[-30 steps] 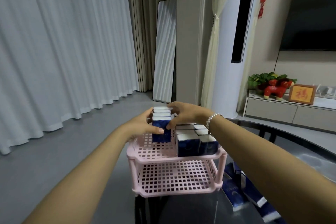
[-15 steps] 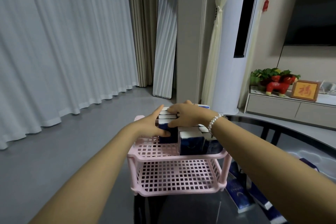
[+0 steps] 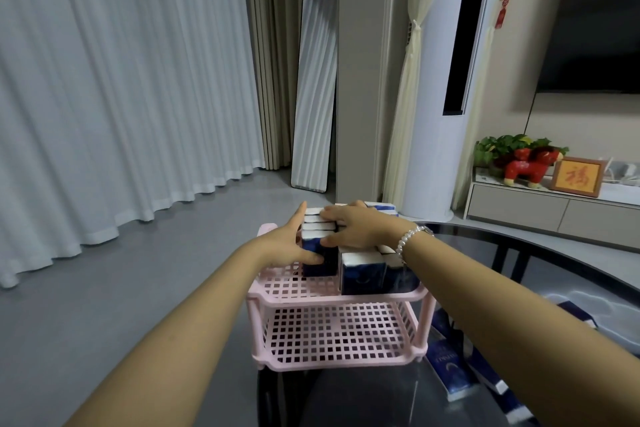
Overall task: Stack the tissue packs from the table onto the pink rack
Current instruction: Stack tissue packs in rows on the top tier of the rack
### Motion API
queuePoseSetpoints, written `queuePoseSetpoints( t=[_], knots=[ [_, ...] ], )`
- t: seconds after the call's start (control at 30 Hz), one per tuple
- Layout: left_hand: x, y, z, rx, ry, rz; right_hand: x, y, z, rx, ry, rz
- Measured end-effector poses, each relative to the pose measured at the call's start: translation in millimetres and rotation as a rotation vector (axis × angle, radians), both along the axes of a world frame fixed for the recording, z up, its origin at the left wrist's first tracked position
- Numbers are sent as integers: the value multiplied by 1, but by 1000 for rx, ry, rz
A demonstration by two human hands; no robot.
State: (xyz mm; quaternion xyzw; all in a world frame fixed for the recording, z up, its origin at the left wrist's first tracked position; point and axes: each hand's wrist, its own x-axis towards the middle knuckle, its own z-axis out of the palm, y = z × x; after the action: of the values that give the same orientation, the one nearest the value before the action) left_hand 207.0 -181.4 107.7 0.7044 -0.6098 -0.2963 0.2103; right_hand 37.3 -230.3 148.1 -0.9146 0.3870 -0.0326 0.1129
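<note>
A: How far along is the stacking?

B: Partway, I'd judge. The top shelf of the pink rack (image 3: 337, 295) holds several tissue packs: a row standing on edge on the left (image 3: 319, 236) and lower packs (image 3: 363, 272) at the front right. The lower shelf looks bare.

A: And what's left?

B: More packs (image 3: 450, 371) lie on the dark glass table (image 3: 540, 260), just right of the rack, behind the right forearm. How many, I can't tell.

A: What are the hands doing?

B: The left hand (image 3: 289, 244) presses the left side of the standing row, fingers fairly straight, thumb across the front pack. The right hand (image 3: 356, 229) lies over the top of the same row, fingers spread and lightly bent, thumb at the front. Together they seem to be squaring the row up.

A: What is the stuff like?

B: The rack is moulded plastic with a square-holed grid floor and rounded corner posts. The packs are small soft blocks in glossy dark blue wrap with white edges; they probably squash and slide easily.
</note>
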Motion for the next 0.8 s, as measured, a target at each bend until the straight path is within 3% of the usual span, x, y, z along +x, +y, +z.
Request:
queuePoseSetpoints(
  t=[0.3,0.53,0.63,0.8],
  knots=[
    [-10,26,0,-176,128,31,-7,6,-2,30,-146,-39],
    [-48,66,10,-530,48,156,-42,37,-14,-58,-476,-114],
    [-76,84,8,-643,120,139,-71,68,-17,-93,-582,-115],
    [-136,110,-5,-655,227,40,-132,118,-32,-104,-669,-196]
  ],
)
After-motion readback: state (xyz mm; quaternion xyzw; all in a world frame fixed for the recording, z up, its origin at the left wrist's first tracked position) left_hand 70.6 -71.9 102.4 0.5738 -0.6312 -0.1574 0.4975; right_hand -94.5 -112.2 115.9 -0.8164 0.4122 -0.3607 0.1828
